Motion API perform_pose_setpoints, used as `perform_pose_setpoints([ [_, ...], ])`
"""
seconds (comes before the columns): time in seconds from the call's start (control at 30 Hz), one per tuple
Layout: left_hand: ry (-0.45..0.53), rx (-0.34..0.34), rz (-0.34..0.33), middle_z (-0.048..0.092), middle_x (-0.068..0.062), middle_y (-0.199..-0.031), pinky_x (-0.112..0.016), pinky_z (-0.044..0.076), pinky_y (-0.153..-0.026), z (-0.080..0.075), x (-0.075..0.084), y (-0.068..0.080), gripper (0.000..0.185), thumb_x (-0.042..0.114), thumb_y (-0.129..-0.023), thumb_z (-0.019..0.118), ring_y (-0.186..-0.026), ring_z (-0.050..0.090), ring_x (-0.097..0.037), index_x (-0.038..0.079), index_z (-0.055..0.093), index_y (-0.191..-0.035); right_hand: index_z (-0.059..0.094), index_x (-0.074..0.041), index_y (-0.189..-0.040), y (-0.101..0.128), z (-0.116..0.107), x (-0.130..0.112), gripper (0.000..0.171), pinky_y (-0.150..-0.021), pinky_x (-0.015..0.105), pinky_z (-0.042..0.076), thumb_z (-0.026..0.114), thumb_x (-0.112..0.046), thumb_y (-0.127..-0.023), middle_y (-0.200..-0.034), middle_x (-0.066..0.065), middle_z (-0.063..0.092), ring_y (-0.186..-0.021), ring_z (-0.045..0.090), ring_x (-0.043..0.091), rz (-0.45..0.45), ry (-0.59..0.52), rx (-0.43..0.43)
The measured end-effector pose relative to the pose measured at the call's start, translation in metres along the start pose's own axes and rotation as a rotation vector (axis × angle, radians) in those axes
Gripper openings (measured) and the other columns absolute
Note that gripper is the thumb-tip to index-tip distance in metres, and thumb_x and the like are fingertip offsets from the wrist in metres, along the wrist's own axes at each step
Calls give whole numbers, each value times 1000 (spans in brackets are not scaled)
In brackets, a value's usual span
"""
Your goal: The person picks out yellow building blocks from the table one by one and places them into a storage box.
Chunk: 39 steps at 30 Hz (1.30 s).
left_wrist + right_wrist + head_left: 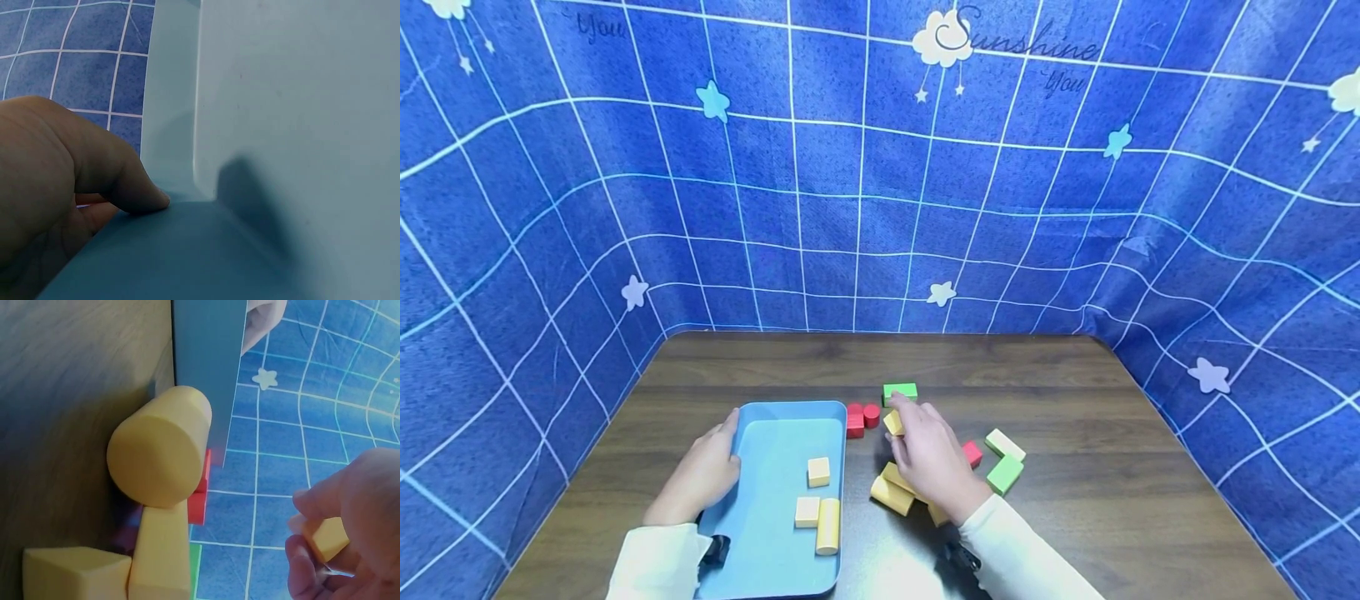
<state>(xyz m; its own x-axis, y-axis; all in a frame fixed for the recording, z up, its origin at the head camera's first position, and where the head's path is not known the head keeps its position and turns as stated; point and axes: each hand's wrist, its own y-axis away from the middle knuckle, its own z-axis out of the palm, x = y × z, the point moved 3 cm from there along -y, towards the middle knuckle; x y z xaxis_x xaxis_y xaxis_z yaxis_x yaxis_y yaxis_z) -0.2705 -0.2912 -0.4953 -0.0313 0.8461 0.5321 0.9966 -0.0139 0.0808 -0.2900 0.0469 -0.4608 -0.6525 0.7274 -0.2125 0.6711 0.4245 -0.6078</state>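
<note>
My left hand (721,454) grips the left rim of a light blue tray (767,417), thumb (134,190) pressed on the rim (172,156). Inside the tray lie a yellow cube (818,472), a cream block (807,511) and a yellow cylinder (828,526). My right hand (901,414) is to the right of the tray and pinches a small yellow block (892,422) (326,539) in its fingertips, just above the table. A green block (899,392) lies just beyond those fingers.
Loose blocks surround the right hand: red pieces (861,417) by the tray's corner, a yellow cylinder (891,494) (159,456), a red block (972,454), a cream block (1004,444), another green one (1004,475). Blue cloth walls enclose the brown table (1135,500).
</note>
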Motion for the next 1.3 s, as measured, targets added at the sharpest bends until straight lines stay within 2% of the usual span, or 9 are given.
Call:
perform_pose_setpoints([
  [0.07,3,-3,-2,22,-33,-166,-72,27,-117,0,0,0,72,2,-100,43,-150,24,-55,-6,11,-163,60,-3,-139,0,-1,-2,50,-89,34,59,74,-12,-91,-141,12,65,-103,69,20,-8,-12,3],
  [0.13,4,-3,-2,22,-33,-166,-71,27,-117,0,-1,0,72,2,-100,43,-151,24,-55,-6,11,-163,60,-4,-141,0,-2,-4,52,-85,31,60,74,-11,-91,-146,13,59,-99,69,17,-10,-38,4],
  [0.2,2,-2,-3,22,-33,-166,-71,27,-117,0,-1,0,72,2,-100,43,-151,24,-55,-6,11,-163,59,-5,-143,0,-3,-6,55,-78,27,60,74,-9,-91,-144,14,55,-88,67,13,-11,-60,10],
  [0.27,0,-2,-4,22,-33,-166,-71,28,-117,0,-1,0,72,2,-99,43,-151,25,-55,-6,11,-163,58,-7,-145,1,-3,-7,57,-69,21,56,74,-8,-91,-138,11,52,-76,58,7,-7,-81,7],
  [0.4,-1,-2,-4,23,-33,-166,-71,27,-117,0,-2,0,72,2,-99,43,-151,25,-55,-6,11,-163,56,-9,-148,2,-3,-10,60,-69,18,53,73,-7,-91,-127,5,50,-77,52,5,-9,-98,-9],
  [0.7,10,-7,-1,21,-33,-166,-72,28,-116,-1,-2,0,72,1,-100,44,-150,25,-56,-6,10,-163,57,-4,-145,2,-2,-17,59,-75,27,59,74,-6,-88,-116,4,59,-83,58,10,-43,-82,26],
  [1.07,12,-4,-1,23,-33,-165,-71,28,-117,-1,-1,1,72,1,-100,43,-150,26,-55,-6,10,-163,60,-13,-132,3,-4,-24,45,-74,25,57,78,-19,-91,-111,-4,65,-84,55,5,-8,-91,-28],
  [1.3,13,-5,-4,23,-33,-166,-71,28,-117,0,-1,0,73,2,-100,43,-151,25,-54,-5,9,-163,65,-11,-124,1,-3,-30,39,-78,26,60,81,-12,-88,-111,-2,68,-92,62,9,-99,-128,17],
])
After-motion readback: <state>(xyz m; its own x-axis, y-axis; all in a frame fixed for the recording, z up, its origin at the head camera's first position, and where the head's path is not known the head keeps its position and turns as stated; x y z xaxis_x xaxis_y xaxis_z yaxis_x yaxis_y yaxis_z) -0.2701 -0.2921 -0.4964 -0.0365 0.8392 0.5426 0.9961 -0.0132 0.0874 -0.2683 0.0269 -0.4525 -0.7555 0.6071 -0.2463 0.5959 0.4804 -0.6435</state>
